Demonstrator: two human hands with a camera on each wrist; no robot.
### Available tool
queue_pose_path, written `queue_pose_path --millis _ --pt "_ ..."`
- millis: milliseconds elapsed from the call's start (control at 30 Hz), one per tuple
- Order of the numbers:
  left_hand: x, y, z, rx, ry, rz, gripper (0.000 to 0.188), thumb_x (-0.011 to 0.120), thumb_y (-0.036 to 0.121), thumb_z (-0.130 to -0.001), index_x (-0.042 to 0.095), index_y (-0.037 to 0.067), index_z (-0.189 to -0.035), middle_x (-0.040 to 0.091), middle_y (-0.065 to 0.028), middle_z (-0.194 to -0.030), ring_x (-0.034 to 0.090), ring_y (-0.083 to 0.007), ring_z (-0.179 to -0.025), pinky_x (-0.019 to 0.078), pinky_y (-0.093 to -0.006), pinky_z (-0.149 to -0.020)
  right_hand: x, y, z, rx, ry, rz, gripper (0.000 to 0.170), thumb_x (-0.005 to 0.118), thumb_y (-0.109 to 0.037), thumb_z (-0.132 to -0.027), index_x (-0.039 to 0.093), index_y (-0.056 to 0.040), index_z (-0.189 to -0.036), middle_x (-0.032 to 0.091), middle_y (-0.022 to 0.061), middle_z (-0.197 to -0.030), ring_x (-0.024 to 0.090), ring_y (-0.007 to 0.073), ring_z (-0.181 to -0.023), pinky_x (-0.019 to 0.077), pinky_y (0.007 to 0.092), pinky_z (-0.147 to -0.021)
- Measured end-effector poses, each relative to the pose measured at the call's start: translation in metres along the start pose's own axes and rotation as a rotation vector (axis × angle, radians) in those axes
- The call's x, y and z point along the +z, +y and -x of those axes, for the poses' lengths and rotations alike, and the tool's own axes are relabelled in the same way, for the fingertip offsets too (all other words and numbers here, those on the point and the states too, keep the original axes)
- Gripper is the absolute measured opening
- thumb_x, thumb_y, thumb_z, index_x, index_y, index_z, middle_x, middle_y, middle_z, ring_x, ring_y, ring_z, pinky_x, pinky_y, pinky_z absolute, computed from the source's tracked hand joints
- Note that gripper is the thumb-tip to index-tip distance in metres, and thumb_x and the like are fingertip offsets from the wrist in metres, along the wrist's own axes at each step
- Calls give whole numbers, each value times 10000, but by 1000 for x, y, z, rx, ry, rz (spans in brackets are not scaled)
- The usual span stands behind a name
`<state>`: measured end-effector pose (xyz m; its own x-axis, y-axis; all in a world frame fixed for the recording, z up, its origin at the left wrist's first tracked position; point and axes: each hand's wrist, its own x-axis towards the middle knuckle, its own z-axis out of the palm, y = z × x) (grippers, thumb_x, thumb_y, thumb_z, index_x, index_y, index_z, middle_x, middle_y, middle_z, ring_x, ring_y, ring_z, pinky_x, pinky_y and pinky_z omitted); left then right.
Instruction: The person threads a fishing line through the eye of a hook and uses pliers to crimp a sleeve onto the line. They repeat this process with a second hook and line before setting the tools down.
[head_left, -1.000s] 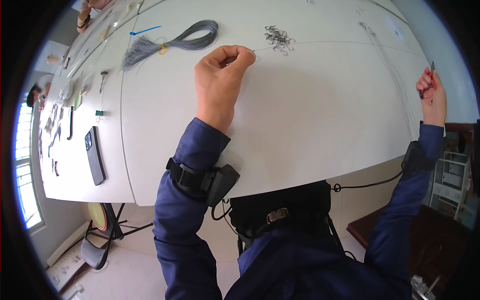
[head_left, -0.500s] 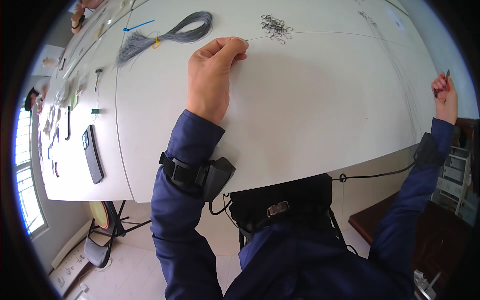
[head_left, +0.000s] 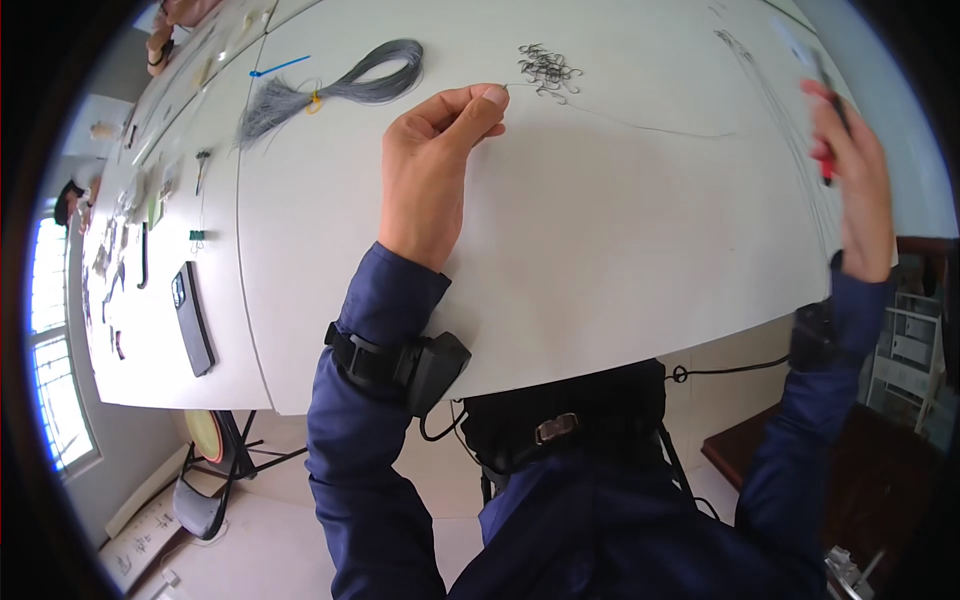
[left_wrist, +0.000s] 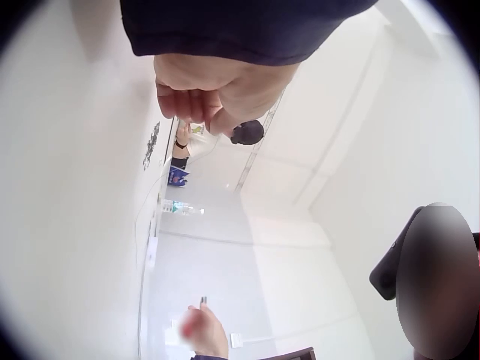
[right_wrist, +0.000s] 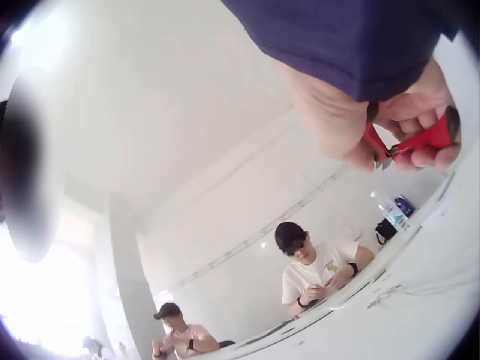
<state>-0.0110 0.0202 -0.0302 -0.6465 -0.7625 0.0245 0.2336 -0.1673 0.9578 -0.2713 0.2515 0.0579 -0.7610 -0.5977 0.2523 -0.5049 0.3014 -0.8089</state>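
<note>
My left hand (head_left: 435, 165) pinches the end of a thin line (head_left: 650, 128) between thumb and fingertips; a small dark bit shows at the tips. The line trails rightward past a pile of dark fish hooks (head_left: 548, 70) and ends loose over the white table (head_left: 600, 230). At the right side, my right hand (head_left: 855, 180), blurred, grips a red-handled cutting tool (head_left: 827, 170). In the right wrist view the red handles (right_wrist: 424, 141) lie in the curled fingers of the right hand (right_wrist: 360, 112).
A grey bundle of line (head_left: 385, 75) tied in yellow lies behind the left hand, beside a blue tie (head_left: 280, 66). Long strands with hooks (head_left: 775, 100) lie near the right hand. A phone (head_left: 192, 318) rests at the left. Other people (right_wrist: 319, 274) sit across the table.
The right hand with the red tool has moved inward and up from the far right. The line, earlier stretched toward the right, now hangs slack with a loose end.
</note>
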Motion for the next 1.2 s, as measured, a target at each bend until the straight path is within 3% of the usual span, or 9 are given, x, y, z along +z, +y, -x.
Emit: queue_pose_path --millis 133,200,400,600,700,900,1100,1200 --pt "4 1 5 -33 -85 25 199 685 157 -955 714 -32 -1009 684 -58 -957 616 -142 -918 489 -317 -915 93 -56 28 -48 -410 -188 367 687 -386 -928 726 -37 -1037 531 -52 -738 465 70 -665 375 244 -604" --pt "5 1 6 -59 -126 52 182 654 150 -985 711 -19 -1021 683 -65 -971 625 -146 -936 494 -332 -926 131 -48 23 -102 -484 -173 355 677 -353 -923 714 -2 -957 550 -17 -692 492 97 -653 402 276 -609" --pt "3 2 5 -145 -181 137 202 621 162 -1003 697 -18 -1054 684 -79 -1011 633 -155 -958 506 -338 -914 154 -55 16 118 -575 -273 341 676 -356 -943 640 -35 -832 494 -25 -650 447 68 -588 382 241 -564" --pt "1 1 3 -189 -240 196 217 604 175 -1012 688 -22 -1049 677 -84 -1034 634 -158 -952 514 -346 -909 157 -52 15 124 -610 -259 338 673 -351 -947 635 -38 -827 494 -28 -651 457 63 -595 377 240 -560" --pt "0 -2 2 -183 -239 142 209 614 177 -1010 686 -17 -1040 675 -78 -1013 633 -154 -942 517 -345 -906 163 -47 16 57 -552 -228 353 645 -315 -937 653 15 -813 537 11 -644 502 123 -618 422 312 -598" --pt "1 -1 2 -162 -221 70 212 631 202 -1012 687 -2 -1019 673 -56 -978 631 -139 -925 519 -339 -901 164 -48 19 -43 -496 -183 372 616 -315 -947 653 44 -855 549 69 -645 503 158 -618 440 359 -625" --pt "1 -1 2 -75 -141 34 235 644 221 -1008 690 -8 -1020 670 -49 -961 626 -128 -917 529 -331 -887 159 -46 16 -70 -385 -181 426 604 -370 -962 645 28 -817 523 59 -618 507 150 -604 429 325 -596" --pt "-1 0 0 5 -22 -60 254 665 220 -995 690 -29 -1036 675 -53 -961 626 -125 -903 532 -320 -878 137 -45 5 98 -491 -224 440 563 -406 -991 674 -1 -862 523 15 -635 519 121 -606 420 279 -579"
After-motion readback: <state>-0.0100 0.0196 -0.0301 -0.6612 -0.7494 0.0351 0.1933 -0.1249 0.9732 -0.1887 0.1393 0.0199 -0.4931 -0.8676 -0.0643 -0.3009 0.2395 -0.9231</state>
